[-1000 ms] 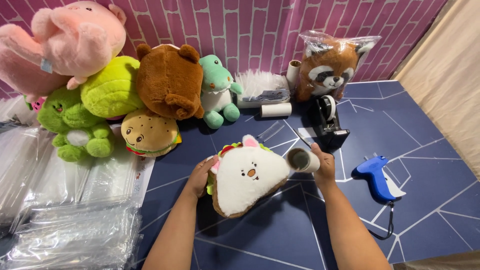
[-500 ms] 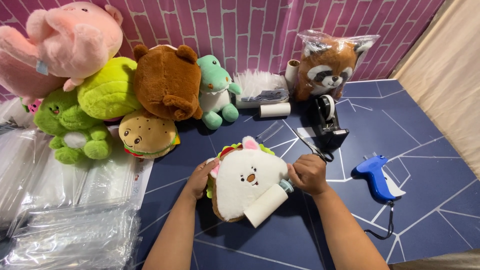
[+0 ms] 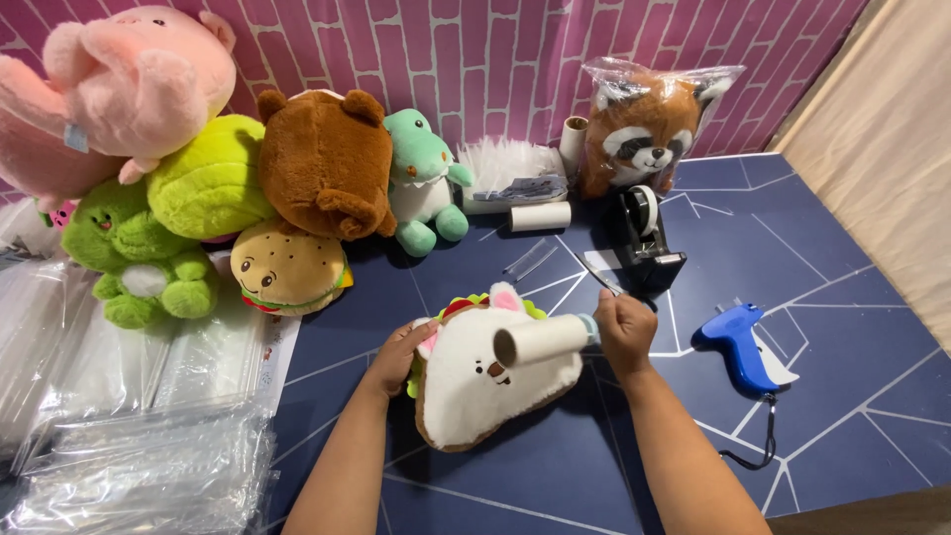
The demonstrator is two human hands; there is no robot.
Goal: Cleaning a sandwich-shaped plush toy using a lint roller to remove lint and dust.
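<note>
Your right hand [image 3: 624,330] shut tight round lint roller [image 3: 540,340], roller lying on white plush toy [image 3: 490,381]. Your left hand [image 3: 398,354] open, fingers steadying toy's edge.

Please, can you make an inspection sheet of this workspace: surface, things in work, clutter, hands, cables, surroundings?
Surface: dark blue table with pale crack lines.
Job's things: white plush toy lying flat; lint roller across it.
Clutter: plush animals at back, bagged raccoon plush, clear bags, tape dispenser, blue tagging gun, spare rolls.
Grippers: left hand touches the toy's edge; right hand grips the roller handle.
Cables: black cord on the gun.
Surroundings: pink brick-pattern wall.
</note>
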